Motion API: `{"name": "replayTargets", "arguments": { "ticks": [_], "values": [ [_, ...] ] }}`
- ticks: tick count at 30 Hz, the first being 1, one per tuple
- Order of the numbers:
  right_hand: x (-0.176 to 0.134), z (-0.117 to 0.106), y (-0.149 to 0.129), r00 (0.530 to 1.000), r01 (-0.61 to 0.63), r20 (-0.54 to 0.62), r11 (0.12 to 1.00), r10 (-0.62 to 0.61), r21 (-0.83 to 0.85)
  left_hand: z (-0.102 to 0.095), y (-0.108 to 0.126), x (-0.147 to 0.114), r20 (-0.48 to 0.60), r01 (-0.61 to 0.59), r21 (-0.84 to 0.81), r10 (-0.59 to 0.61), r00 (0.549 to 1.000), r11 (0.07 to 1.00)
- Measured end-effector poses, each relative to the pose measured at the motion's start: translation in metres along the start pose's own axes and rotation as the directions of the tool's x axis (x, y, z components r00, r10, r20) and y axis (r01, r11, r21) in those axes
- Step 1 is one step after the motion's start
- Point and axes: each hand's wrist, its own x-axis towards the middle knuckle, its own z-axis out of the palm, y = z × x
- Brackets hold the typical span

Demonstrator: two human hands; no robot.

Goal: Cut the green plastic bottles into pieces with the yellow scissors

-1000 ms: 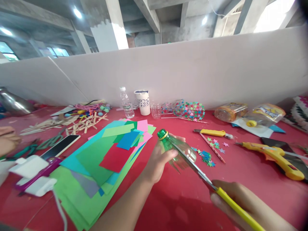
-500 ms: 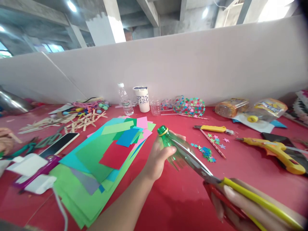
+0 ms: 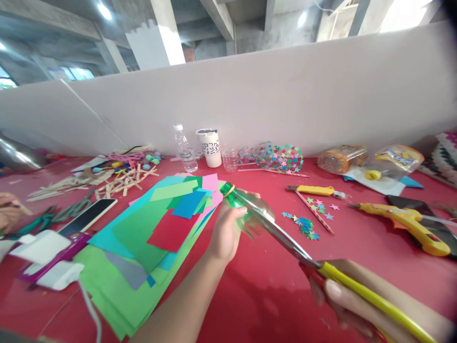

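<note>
My left hand (image 3: 226,228) is wrapped round the cut-off top of a green plastic bottle (image 3: 252,205), its threaded neck with a yellow ring pointing up and left. In my right hand (image 3: 342,295) are large scissors (image 3: 300,250) with yellow and red handles. The long blades reach up to the bottle piece and overlap its wall; whether they are cutting into it I cannot tell. The lower rim of the bottle looks ragged and blurred. Left of my left hand lies a pile of coloured paper (image 3: 139,238).
Star sequins (image 3: 307,227), a pencil (image 3: 317,214), a yellow utility knife (image 3: 316,190) and a yellow glue gun (image 3: 407,219) lie at right. A water bottle (image 3: 186,150) and a paper cup (image 3: 210,148) stand near the white partition. At left are a phone (image 3: 89,214) and a power strip (image 3: 71,245).
My left hand and the green bottle piece have moved left and slightly up. The scissors have shifted left too, and their handles look closer together.
</note>
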Motion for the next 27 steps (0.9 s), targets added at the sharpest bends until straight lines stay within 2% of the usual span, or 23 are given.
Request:
{"name": "replayTargets", "arguments": {
  "ticks": [3, 6, 9, 13, 15, 18, 23, 27],
  "values": [
    [0.003, -0.001, -0.014, 0.995, -0.027, -0.103, 0.997, 0.019, -0.074, 0.003, 0.001, 0.001, -0.079, 0.018, -0.075, -0.023, 0.997, 0.997],
    [0.01, -0.006, -0.012, 0.979, 0.036, -0.19, 0.977, -0.076, -0.209, 0.006, 0.001, 0.001, -0.034, 0.091, -0.131, -0.096, 0.995, 0.987],
    [0.015, -0.013, -0.004, 0.97, 0.075, -0.195, 0.938, -0.147, -0.338, 0.005, 0.001, 0.003, -0.042, 0.124, -0.167, -0.132, 0.99, 0.978],
    [0.018, -0.015, -0.002, 0.957, 0.111, -0.225, 0.948, -0.183, -0.298, -0.006, 0.002, 0.012, -0.214, 0.055, -0.244, -0.109, 0.971, 0.968],
    [0.018, -0.013, -0.004, 0.945, 0.151, -0.252, 0.96, -0.21, -0.234, -0.009, 0.001, 0.015, -0.244, 0.041, -0.274, -0.111, 0.963, 0.961],
    [0.019, -0.009, -0.009, 0.908, 0.192, -0.352, 0.973, -0.226, -0.131, -0.006, -0.008, 0.01, -0.141, 0.113, -0.272, -0.156, 0.978, 0.956],
    [0.027, -0.001, -0.013, 0.878, 0.156, -0.459, 0.988, -0.136, 0.007, 0.011, -0.03, -0.012, 0.03, 0.236, -0.137, -0.234, 0.972, 0.962],
    [0.03, 0.005, -0.012, 0.85, 0.15, -0.518, 0.987, -0.096, 0.064, 0.015, -0.037, -0.019, 0.084, 0.24, -0.077, -0.233, 0.969, 0.968]
  ]
}}
